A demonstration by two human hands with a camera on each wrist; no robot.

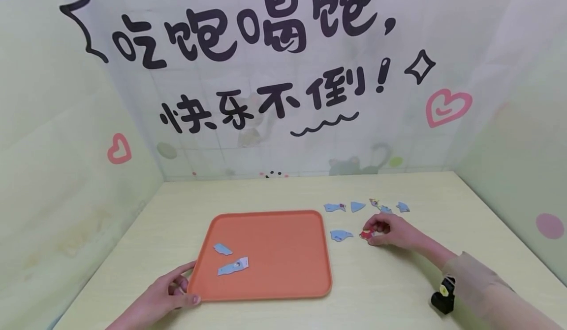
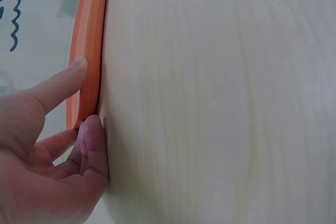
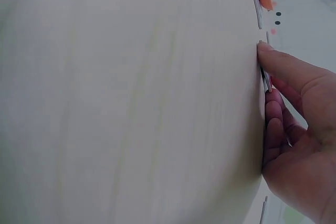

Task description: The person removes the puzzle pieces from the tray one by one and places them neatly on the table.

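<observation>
Fingers [image 1: 182, 269] of the left hand [image 1: 166, 293] are gripping the tray [image 1: 283, 251] at its near left corner. The tray is lying on the table [image 1: 376, 285], nearer the left edge than the right. It is looking like stiff plastic, probably light and fairly smooth, with the raised rim offering the best hold. Inside, toward the tray's left side, a short piece [image 1: 223, 249] is lying beyond a long piece [image 1: 233, 266], the two apart.

Right of the tray, more pieces [image 1: 358, 206] are forming a row toward the table's far edge, and a blue piece [image 1: 341, 235] is lying on the near side of that row, just beside the rim. All are appearing thin, very light and stiff like card; they are probably sliding easily under a fingertip, lying too flat for easy lifting, and risking bends at their narrow points. Pinching the edges at a broad part is seeming safest.

The right hand [image 1: 395, 230] is pinching a red piece [image 1: 366, 235] between thumb and fingertips, well in from the right edge. Whether that piece is touching the table, I cannot tell.
</observation>
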